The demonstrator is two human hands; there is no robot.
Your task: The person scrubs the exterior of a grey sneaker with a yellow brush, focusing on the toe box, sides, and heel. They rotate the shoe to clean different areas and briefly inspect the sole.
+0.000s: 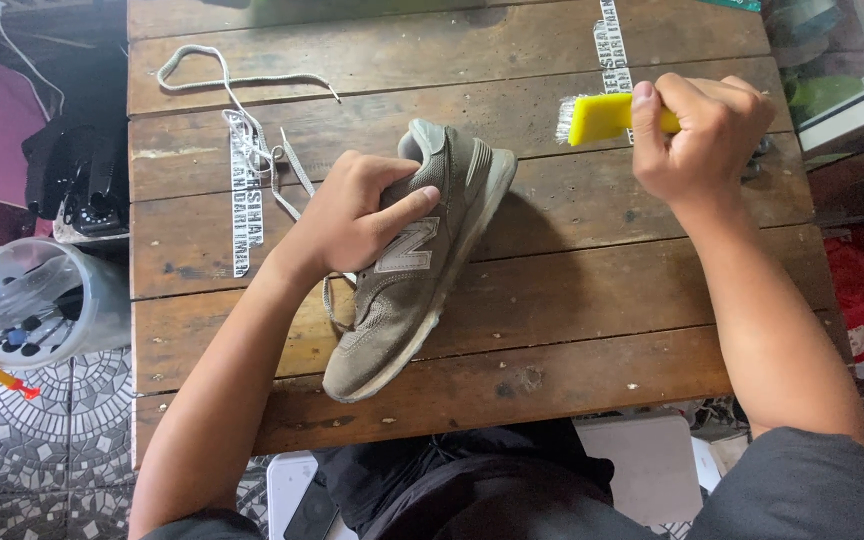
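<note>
Nearest the camera, at six o'clock, dark clothing is seen below the edge of a worn wooden table (592,300). On the table's middle a grey shoe (407,290) is laid on its side, toe toward seven o'clock and heel toward one o'clock. The shoe is gripped by the left hand (352,215), fingers curled into the opening and thumb pressed against the side panel. At two o'clock from the shoe, well apart from it, a yellow brush (597,118) is clasped in the closed right hand (702,135), bristles pointing toward nine o'clock. A loose grey lace (237,90) is spread on the boards at eleven o'clock. Off the table, at nine o'clock, a clear tub (42,300) of tools is seen.
</note>
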